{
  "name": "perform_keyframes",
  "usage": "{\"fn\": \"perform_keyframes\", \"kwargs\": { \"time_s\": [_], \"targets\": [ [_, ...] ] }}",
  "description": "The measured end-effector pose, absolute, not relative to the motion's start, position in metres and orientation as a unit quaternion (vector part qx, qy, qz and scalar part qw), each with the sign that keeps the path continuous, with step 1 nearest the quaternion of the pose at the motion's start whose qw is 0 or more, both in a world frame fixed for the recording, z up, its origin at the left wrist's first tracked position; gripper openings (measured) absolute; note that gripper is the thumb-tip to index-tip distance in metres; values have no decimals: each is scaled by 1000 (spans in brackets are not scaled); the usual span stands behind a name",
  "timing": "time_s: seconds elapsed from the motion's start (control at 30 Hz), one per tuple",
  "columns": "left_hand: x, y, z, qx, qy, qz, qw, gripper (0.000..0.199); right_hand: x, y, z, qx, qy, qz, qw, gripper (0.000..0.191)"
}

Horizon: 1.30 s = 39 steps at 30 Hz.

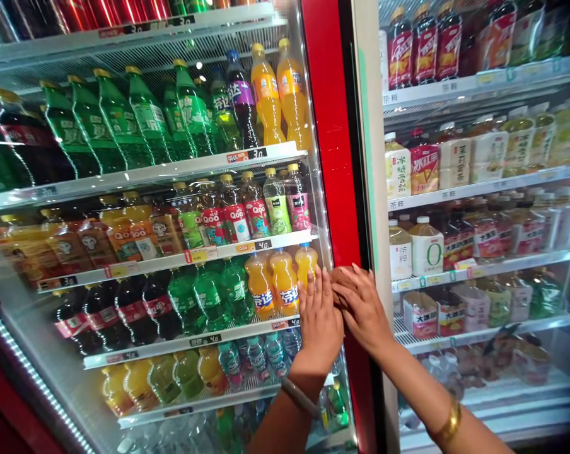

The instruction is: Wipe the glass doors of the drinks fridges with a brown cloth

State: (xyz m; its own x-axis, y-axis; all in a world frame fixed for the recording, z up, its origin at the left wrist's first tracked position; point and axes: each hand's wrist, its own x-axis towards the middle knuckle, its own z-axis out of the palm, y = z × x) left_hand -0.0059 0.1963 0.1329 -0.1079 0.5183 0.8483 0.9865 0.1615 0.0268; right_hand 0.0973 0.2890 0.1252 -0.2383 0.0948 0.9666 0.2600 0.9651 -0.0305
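head view: the red cooler door frame (332, 151) runs long and near-upright, its top leaning left, passing behind the right hand (360, 309), the nearer one; the left hand (320, 321) lies just to its left, fingers straight, nothing seen in them, in front of the orange fanta bottles (284, 284). the right hand's fingers bend, but whether they grip i cannot tell.

At ten o'clock, a wire cooler shelf (162, 171) carries green Sprite bottles (119, 113); at eight, a lower shelf (162, 348) carries cola bottles (133, 309) and orange Fanta bottles (262, 287).
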Motion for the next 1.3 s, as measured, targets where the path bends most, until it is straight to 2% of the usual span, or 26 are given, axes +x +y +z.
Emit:
{"fn": "perform_keyframes", "kwargs": {
  "time_s": [0.17, 0.27, 0.43, 0.57, 0.67, 0.77, 0.9, 1.03, 1.13, 1.3],
  "targets": [
    [-13, 200, 193, -533, -669, -356, 377, 93, 95, 304, 211, -118, -760, -52, 637, 48],
    [-25, 196, 209, -521, -676, -350, 386, 93, 93, 303, 215, -122, -750, -57, 648, 49],
    [-40, 191, 207, -535, -668, -321, 406, 88, 77, 286, 202, -90, -782, -135, 601, 40],
    [-48, 190, 237, -520, -662, -337, 423, 83, 68, 286, 258, -54, -790, -165, 589, 32],
    [-58, 186, 271, -510, -654, -340, 444, 76, 68, 294, 292, -54, -762, -167, 623, 35],
    [-70, 179, 287, -497, -654, -336, 461, 75, 64, 292, 286, -62, -751, -162, 637, 45],
    [-83, 173, 282, -495, -665, -313, 463, 74, 45, 276, 273, -44, -768, -190, 610, 42],
    [-90, 168, 285, -488, -674, -308, 461, 72, 35, 273, 307, -28, -774, -202, 599, 42],
    [-97, 158, 299, -480, -674, -305, 472, 67, 37, 281, 322, -42, -751, -186, 633, 46],
    [-116, 141, 313, -460, -681, -303, 482, 66, 18, 270, 299, -35, -741, -191, 643, 46]
  ]
}}
